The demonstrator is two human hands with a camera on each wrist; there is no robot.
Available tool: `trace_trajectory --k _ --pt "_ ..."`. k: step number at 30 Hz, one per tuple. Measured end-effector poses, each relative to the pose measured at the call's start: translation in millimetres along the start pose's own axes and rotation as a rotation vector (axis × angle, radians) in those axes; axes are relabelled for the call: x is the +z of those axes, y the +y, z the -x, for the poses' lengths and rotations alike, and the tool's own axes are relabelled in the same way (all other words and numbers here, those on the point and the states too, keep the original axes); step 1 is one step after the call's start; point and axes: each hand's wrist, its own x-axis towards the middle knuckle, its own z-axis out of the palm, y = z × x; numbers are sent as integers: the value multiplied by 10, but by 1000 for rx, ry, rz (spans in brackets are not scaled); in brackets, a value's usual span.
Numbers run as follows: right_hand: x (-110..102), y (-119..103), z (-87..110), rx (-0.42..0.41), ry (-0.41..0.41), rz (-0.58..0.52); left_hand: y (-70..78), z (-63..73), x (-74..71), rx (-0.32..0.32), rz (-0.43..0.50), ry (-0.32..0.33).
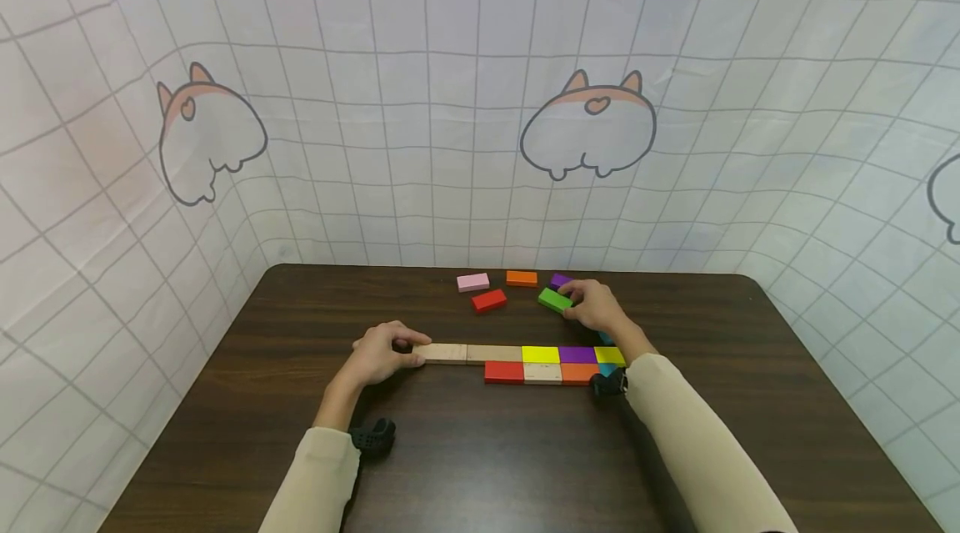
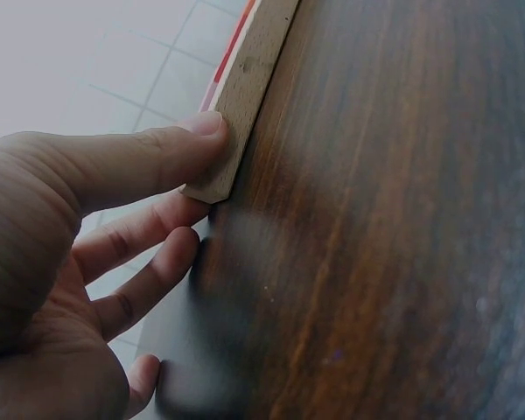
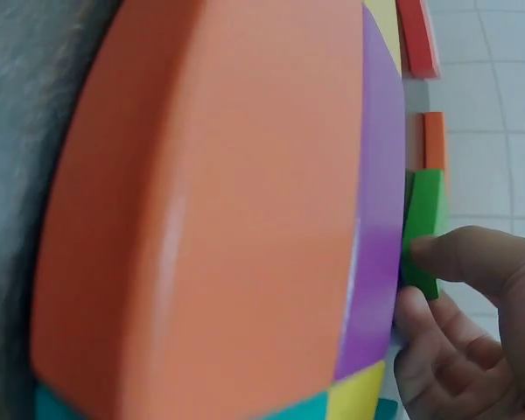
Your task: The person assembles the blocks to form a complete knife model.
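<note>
My left hand (image 1: 378, 354) pinches the left end of a plain wooden block (image 1: 446, 354), at the end of a row lying on the table. In the left wrist view the thumb (image 2: 171, 156) presses the block's near face, and a finger is partly hidden behind it. My right hand (image 1: 596, 309) holds a green block (image 1: 554, 300) by its right end, beyond the row. Seen from the right wrist, the thumb lies on the green block (image 3: 425, 229). A purple block (image 1: 560, 280) sits just behind it, partly covered by the hand.
The back row continues with another plain block (image 1: 493, 354), then yellow, purple and yellow ones. Against its near side lie red (image 1: 503, 373), plain, orange and blue blocks. Loose pink (image 1: 472, 283), orange (image 1: 521, 279) and red (image 1: 489, 301) blocks lie near the table's far edge.
</note>
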Motion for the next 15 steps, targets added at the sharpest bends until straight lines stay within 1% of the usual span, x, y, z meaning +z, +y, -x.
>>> trace_trajectory --k 5,10,15 --pt "-74 -26 87 -37 -27 31 -5 -8 6 -2 -2 6" --pt "-153 -33 211 -106 -52 49 -4 -12 9 -4 -5 6" --pt "-232 -1 349 -172 -56 23 -2 -15 9 -4 -3 3"
